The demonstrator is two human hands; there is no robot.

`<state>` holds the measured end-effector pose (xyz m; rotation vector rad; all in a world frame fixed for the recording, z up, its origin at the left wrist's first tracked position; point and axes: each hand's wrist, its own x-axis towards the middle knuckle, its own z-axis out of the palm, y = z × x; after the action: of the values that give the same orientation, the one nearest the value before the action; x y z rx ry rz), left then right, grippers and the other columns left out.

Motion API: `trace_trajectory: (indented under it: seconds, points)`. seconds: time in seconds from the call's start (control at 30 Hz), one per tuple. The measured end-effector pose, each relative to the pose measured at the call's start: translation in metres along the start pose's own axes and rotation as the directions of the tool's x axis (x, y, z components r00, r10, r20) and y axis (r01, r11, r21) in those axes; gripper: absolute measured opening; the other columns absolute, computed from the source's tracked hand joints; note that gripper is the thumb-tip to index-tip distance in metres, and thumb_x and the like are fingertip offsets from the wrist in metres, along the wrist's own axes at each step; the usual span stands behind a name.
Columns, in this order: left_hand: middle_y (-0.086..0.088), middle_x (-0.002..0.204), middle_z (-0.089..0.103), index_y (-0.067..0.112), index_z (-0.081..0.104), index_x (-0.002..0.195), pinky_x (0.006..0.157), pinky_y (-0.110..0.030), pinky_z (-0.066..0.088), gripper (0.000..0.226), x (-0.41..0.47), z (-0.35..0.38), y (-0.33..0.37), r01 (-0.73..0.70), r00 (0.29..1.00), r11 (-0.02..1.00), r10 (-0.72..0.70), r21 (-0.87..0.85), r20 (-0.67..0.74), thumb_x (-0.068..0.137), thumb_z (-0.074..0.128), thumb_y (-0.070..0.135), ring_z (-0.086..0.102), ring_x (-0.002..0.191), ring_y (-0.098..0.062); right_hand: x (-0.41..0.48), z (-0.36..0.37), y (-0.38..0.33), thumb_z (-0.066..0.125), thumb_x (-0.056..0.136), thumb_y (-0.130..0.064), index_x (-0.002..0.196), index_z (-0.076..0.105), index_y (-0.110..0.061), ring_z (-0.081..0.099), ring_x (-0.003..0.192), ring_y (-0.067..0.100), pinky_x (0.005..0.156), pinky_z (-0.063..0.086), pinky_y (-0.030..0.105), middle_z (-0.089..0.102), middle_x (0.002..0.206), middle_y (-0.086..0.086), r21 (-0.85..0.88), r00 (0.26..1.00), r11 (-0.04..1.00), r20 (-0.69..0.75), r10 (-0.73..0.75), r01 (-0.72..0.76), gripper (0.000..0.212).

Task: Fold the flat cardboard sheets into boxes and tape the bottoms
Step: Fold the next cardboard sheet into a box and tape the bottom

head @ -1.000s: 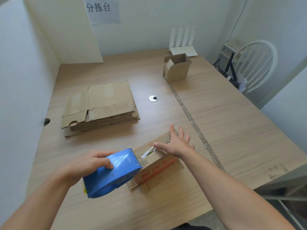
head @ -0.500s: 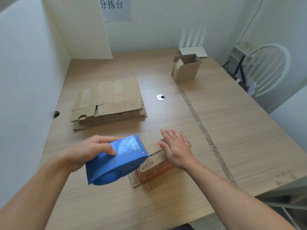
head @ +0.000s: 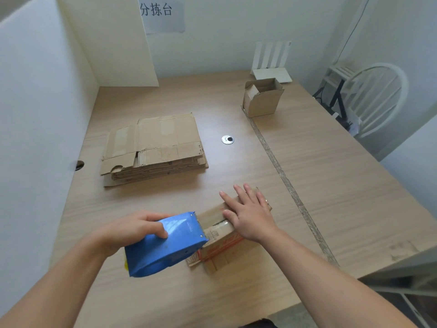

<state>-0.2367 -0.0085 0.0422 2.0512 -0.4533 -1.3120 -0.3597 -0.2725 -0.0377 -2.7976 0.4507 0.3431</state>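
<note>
My left hand [head: 139, 229] grips the blue tape dispenser [head: 165, 245], fingers curled over its upper side, and the dispenser's front edge touches the near-left end of the small cardboard box [head: 214, 216] in front of me. My right hand [head: 250, 216] lies flat on top of that box, fingers straight and slightly spread, pressing the closed flaps down; a dark seam between 2 flaps shows just beside my thumb. The box sits near the front of the wooden table [head: 331, 185], with a barcode and red print on its near side and loose flaps splayed out on the tabletop at its base. Well apart, to the left and farther back, the stack of flat cardboard sheets [head: 156, 147] lies on the table. At the far side stands 1 folded box [head: 262, 98] with its top flaps open, just in front of a white router [head: 272, 62]. A round metal grommet [head: 227, 139] sits in the tabletop between the stack and that box. A white chair [head: 378, 98] stands off the right edge, and a paper sign [head: 163, 13] hangs on the back wall.
</note>
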Motion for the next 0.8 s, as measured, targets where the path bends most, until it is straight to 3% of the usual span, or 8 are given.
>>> trace_trajectory:
  seconds: [0.23, 0.37, 0.53, 0.8]
  points:
    - [0.006, 0.102, 0.075, 0.053, 0.068, 0.112, 0.073, -0.026, 0.049, 0.053, 0.003, 0.002, -0.003, -0.013, 0.999, 1.000, 0.014, 0.022, -0.037, 0.064, 0.059, 0.033, 0.072, 0.090, -0.019, 0.003, -0.008, -0.009, 0.037, 0.090, -0.075, 0.152, 0.007, -0.053, -0.027, 0.148, 0.021, 0.119, -0.016, 0.049, -0.012, 0.166, 0.000, -0.004, 0.998, 1.000, 0.057, 0.019, -0.018, 0.073]
    - [0.007, 0.103, 0.075, 0.053, 0.068, 0.112, 0.073, -0.025, 0.050, 0.053, 0.002, 0.004, -0.002, -0.022, 0.999, 0.999, 0.023, 0.035, -0.028, 0.065, 0.058, 0.033, 0.071, 0.089, -0.016, 0.003, -0.008, -0.024, 0.040, 0.094, -0.065, 0.153, 0.007, -0.052, -0.035, 0.144, 0.027, 0.116, -0.018, 0.056, -0.018, 0.165, 0.002, -0.037, 0.999, 0.999, 0.043, -0.011, 0.012, 0.068]
    - [0.009, 0.105, 0.074, 0.053, 0.068, 0.114, 0.078, -0.026, 0.051, 0.053, 0.001, 0.006, -0.006, -0.029, 0.999, 0.999, 0.030, 0.021, -0.026, 0.066, 0.057, 0.032, 0.071, 0.093, -0.017, 0.001, 0.004, -0.030, 0.030, 0.096, -0.068, 0.151, 0.008, -0.055, -0.033, 0.146, 0.021, 0.116, -0.020, 0.054, -0.014, 0.166, -0.004, -0.002, 0.999, 1.000, 0.049, -0.014, 0.014, 0.061]
    - [0.013, 0.106, 0.073, 0.060, 0.065, 0.109, 0.082, -0.026, 0.050, 0.052, -0.022, -0.009, -0.023, -0.008, 1.000, 1.000, 0.008, 0.014, -0.019, 0.066, 0.056, 0.032, 0.070, 0.093, -0.013, 0.006, 0.003, -0.027, 0.034, 0.093, -0.071, 0.149, 0.013, -0.059, -0.030, 0.147, 0.018, 0.117, -0.019, 0.053, -0.015, 0.165, -0.007, 0.007, 0.998, 1.000, 0.058, 0.008, -0.009, 0.061]
